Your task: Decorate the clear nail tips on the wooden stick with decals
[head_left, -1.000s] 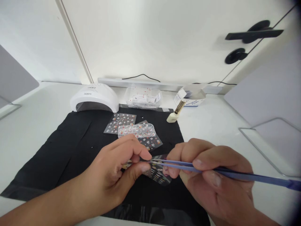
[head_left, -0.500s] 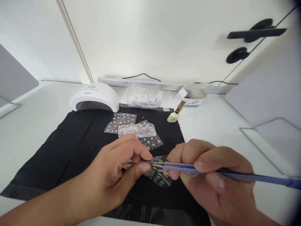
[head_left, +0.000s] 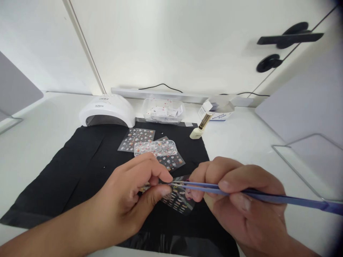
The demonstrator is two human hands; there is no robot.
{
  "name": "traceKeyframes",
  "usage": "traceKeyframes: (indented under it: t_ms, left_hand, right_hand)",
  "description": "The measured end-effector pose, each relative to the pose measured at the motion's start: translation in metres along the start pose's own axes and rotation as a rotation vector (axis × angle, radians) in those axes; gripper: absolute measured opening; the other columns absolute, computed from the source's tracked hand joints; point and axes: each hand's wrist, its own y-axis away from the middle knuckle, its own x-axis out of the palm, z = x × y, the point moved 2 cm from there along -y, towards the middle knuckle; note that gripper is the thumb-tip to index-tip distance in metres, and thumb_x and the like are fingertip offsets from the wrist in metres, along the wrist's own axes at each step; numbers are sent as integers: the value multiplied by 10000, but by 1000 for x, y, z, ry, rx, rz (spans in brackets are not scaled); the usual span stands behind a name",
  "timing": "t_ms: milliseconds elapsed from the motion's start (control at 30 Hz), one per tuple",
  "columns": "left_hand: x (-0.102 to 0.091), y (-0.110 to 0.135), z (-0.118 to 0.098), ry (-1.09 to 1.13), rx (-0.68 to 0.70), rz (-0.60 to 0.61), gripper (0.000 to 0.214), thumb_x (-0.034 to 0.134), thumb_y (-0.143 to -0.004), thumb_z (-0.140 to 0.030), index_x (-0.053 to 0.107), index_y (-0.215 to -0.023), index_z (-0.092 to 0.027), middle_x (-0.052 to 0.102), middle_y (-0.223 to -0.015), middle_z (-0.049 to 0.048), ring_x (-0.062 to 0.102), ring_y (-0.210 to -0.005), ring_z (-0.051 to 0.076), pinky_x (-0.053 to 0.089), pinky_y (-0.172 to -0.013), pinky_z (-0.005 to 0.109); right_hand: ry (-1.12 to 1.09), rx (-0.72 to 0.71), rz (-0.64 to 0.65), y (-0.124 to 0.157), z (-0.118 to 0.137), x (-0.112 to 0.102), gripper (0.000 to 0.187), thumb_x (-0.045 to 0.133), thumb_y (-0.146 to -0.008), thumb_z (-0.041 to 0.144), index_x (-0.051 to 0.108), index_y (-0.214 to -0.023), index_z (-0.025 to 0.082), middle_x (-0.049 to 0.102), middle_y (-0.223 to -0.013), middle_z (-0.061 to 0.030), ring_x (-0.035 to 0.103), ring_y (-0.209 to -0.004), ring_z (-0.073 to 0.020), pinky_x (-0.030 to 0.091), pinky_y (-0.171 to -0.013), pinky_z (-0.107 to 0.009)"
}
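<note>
My left hand point(head_left: 139, 194) is pinched, thumb and forefinger almost together, at the edge of a dark nail sticker sheet point(head_left: 179, 203) with small coloured designs. In my right hand point(head_left: 243, 192) is a pair of blue-purple tweezers point(head_left: 257, 195), gripped between thumb and forefinger. The tweezer tips reach in between the left thumb and forefinger, over the sheet; whether they grip anything there is too small to tell. The curled fingers of my right hand lie against the sheet's right side. Both hands are above a black mat point(head_left: 88, 171).
Behind my hands lie another sticker sheet point(head_left: 136, 138) and a clear case point(head_left: 168, 147) on a further sheet. A white nail lamp point(head_left: 107, 107), a clear tub point(head_left: 164, 110), a nail polish bottle point(head_left: 200, 128) and an alcohol pads box point(head_left: 221, 110) stand along the back.
My right hand has shifted slightly left with the tweezers, bringing their tips deeper between the left thumb and forefinger. The tweezer arms look closer together. My left hand is nearly still.
</note>
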Motion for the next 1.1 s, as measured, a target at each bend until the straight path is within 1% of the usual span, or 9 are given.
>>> traceKeyframes:
  t_ms: [200, 367, 467, 600, 800, 967, 1100]
  left_hand:
    - [-1, 2, 0, -4, 8, 6, 106, 576, -925, -106, 583, -975, -199, 540, -817, -7, 515, -687, 93, 427, -576, 198]
    - [-1, 3, 0, -23, -5, 18, 137, 567, -926, -85, 581, -989, -206, 538, -833, -10, 524, -722, 91, 436, -607, 188]
    - [-1, 1, 0, -8, -2, 12, 101, 570, -932, -113, 583, -976, -202, 538, -820, -3, 521, -702, 97, 429, -579, 197]
    - [-1, 0, -1, 7, 8, 3, 92, 565, -931, -111, 579, -962, -197, 536, -805, 0, 515, -681, 97, 424, -562, 200]
    - [-1, 2, 0, 10, 5, 17, 110, 566, -928, -105, 573, -984, -200, 530, -815, -1, 504, -672, 101, 417, -555, 211]
    - [-2, 2, 1, -1, -5, 11, 117, 580, -917, -110, 587, -972, -213, 545, -808, 4, 524, -675, 113, 426, -547, 220]
    - [-2, 3, 1, 2, -13, 14, 92, 581, -926, -142, 583, -966, -225, 533, -784, -1, 502, -635, 114, 407, -513, 230]
  right_hand:
    - [-29, 25, 4, 0, 1, 2, 203, 594, -895, 187, 759, -1003, 236, 604, -687, -26, 659, -630, -199, 579, -543, -364]
    - [-30, 29, 7, 0, 0, 1, 195, 607, -892, 196, 762, -1003, 235, 601, -683, -28, 661, -629, -203, 579, -545, -369]
    - [-20, 24, -3, 0, -1, 0, 201, 602, -899, 200, 758, -1016, 249, 594, -688, -26, 663, -637, -207, 581, -549, -376]
    - [-4, 12, 21, -2, 0, 0, 236, 580, -903, 194, 754, -1048, 261, 585, -690, -27, 665, -642, -213, 586, -551, -385]
    - [-9, 27, 7, 0, 1, 0, 189, 608, -903, 225, 757, -1013, 264, 592, -683, -25, 664, -633, -210, 589, -543, -381]
    - [-24, 19, 7, 0, 0, 1, 200, 591, -895, 191, 755, -991, 254, 590, -679, -20, 656, -621, -196, 588, -536, -364]
    - [-32, 27, -10, 1, 1, 2, 199, 591, -893, 194, 749, -990, 267, 585, -689, -18, 657, -627, -199, 584, -540, -373]
